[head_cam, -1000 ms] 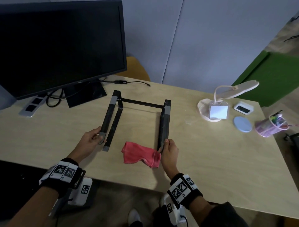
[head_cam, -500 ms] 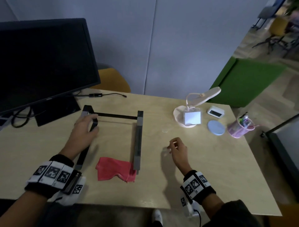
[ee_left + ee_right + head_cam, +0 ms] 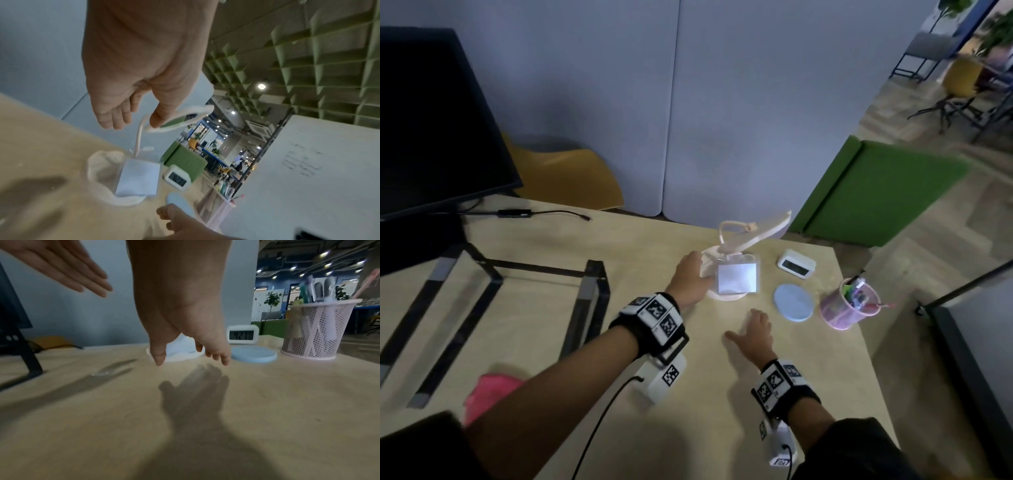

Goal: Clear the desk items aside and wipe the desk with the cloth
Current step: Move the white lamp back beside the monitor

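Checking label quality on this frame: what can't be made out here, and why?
- Pink cloth: head view, partly behind the left forearm, motion-blurred; its fold is unreadable.
- Monitor: cut by the left edge in the head view.
- Left hand against the lamp: contact unclear; the left wrist view shows straight fingers above the base.
- Pen cup: contents too small and blurred to name.
- Clock: digits blurred.
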Demonstrator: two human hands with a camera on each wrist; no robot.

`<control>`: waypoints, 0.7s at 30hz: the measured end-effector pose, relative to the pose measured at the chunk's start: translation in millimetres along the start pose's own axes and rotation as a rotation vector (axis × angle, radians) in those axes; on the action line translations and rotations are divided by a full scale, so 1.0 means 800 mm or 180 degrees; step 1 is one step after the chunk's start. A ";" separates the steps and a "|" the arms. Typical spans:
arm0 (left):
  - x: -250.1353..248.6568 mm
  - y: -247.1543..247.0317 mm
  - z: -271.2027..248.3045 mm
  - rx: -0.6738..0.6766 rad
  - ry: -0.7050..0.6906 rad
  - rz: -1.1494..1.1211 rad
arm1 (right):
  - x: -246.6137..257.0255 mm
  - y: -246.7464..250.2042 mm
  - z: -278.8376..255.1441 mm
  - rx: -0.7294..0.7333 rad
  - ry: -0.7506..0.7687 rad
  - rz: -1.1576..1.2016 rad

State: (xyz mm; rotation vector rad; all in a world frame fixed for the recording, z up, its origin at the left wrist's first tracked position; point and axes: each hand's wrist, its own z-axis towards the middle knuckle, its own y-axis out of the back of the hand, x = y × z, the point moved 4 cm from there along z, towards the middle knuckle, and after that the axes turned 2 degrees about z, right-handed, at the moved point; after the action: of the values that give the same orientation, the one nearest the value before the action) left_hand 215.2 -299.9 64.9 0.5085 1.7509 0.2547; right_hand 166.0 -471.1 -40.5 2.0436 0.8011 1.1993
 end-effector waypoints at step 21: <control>0.062 -0.101 0.173 -0.0795 -0.0033 -0.0897 | -0.044 -0.056 0.007 0.0257 0.0526 -0.0453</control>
State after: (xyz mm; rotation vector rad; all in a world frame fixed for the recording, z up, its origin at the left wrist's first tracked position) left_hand 324.3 -361.3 -46.5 0.0806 1.7270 0.2650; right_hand 148.8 -471.6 -95.1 1.9325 1.0711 1.2851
